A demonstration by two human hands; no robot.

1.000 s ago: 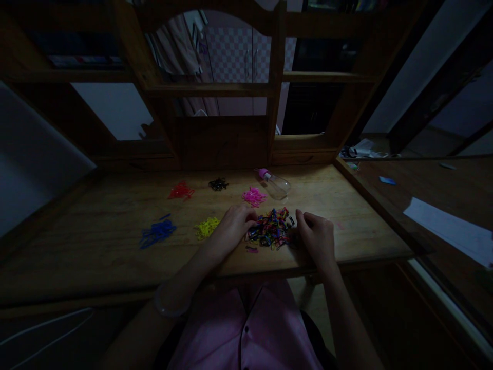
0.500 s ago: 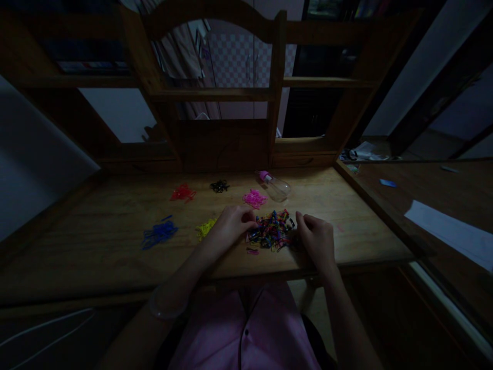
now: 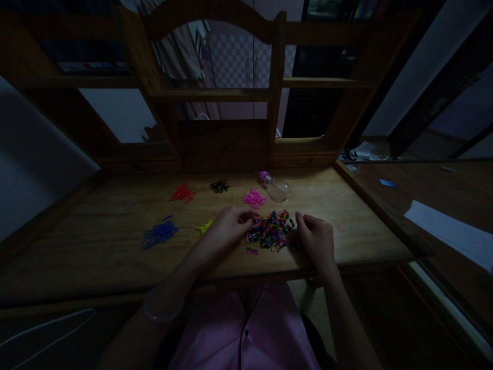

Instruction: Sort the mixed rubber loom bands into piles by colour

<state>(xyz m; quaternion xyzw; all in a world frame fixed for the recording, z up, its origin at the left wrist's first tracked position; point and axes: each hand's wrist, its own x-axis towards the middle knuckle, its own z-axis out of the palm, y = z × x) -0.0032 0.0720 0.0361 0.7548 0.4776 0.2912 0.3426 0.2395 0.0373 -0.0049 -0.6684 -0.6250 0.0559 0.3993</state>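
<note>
A mixed heap of coloured rubber bands (image 3: 272, 231) lies on the wooden desk between my hands. My left hand (image 3: 233, 223) is at the heap's left edge, its fingers reaching over the bands and the thumb a little apart from them. I see nothing clearly held there. Against the right side of the heap rests my right hand (image 3: 316, 235), closed with curled fingers; what is inside it, if anything, is hidden. Partly behind my left hand is a yellow pile of bands (image 3: 204, 227). A pink pile (image 3: 254, 199) lies just beyond the heap.
Further left are blue bands (image 3: 159, 234), red bands (image 3: 183, 192) and black bands (image 3: 219, 186). A clear bulb-shaped bottle (image 3: 278, 190) with a pink cap lies behind the heap. A wooden shelf unit (image 3: 223, 144) closes the desk's back. White paper (image 3: 450, 231) lies at right.
My left hand has shifted slightly left and its thumb has drawn away from the fingers. My right hand stays where it was.
</note>
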